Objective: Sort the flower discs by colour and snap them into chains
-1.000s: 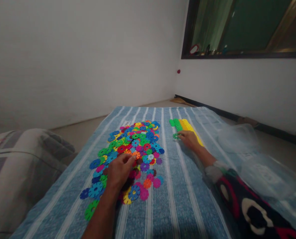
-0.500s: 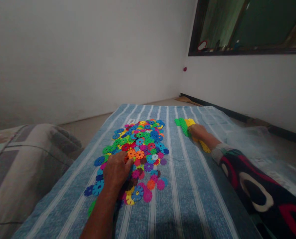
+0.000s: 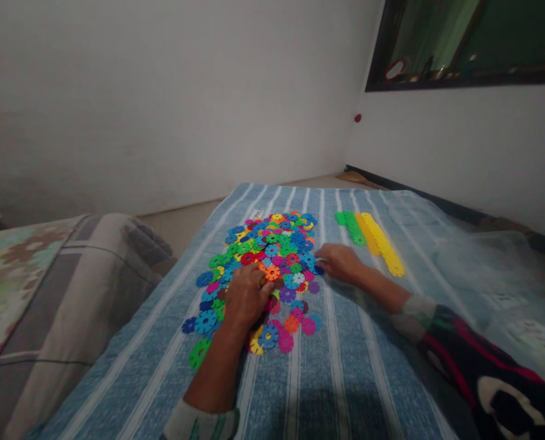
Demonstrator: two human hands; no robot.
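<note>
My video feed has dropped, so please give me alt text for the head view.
Left hand over a heap of colorful notched discs on a striped cloth; right hand at the heap's right edge. Farther right lie rows of green, orange and yellow discs, then clear plastic.

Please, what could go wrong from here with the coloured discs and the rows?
The left hand is over the loose, overlapping pile of discs, so it might push some out of place. The right forearm passes close to the near end of the yellow row and could brush it crooked. Both lie on the striped cloth; if it is pulled, they may shift.
</note>
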